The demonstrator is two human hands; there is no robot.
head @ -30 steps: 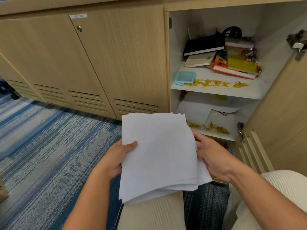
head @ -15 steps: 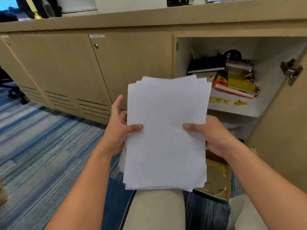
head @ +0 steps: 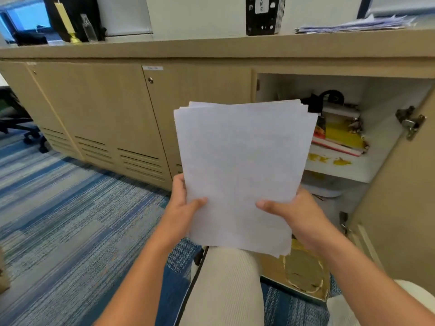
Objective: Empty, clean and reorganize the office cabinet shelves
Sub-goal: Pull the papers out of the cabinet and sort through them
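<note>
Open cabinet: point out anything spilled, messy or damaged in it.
Yellow crumbs are spilled along the front of the upper shelf. Behind them a pile of books lies crooked rather than squared up. On the floor by the cabinet, a stained brown board looks torn. Both hands hold a sheaf of white paper that hides the shelf's left part.

A stack of white paper (head: 240, 175) stands upright, edges slightly fanned — behind it, the open cabinet (head: 376, 95) holds books (head: 339, 135) on a yellow-stained shelf (head: 341, 169).

Matt white paper sheets (head: 237, 170), centre frame. Pale wood-grain laminate cabinet doors (head: 98, 109), upper left; shiny metal hinge (head: 410, 122), right edge. Rough woven blue carpet (head: 58, 208), lower left.
</note>
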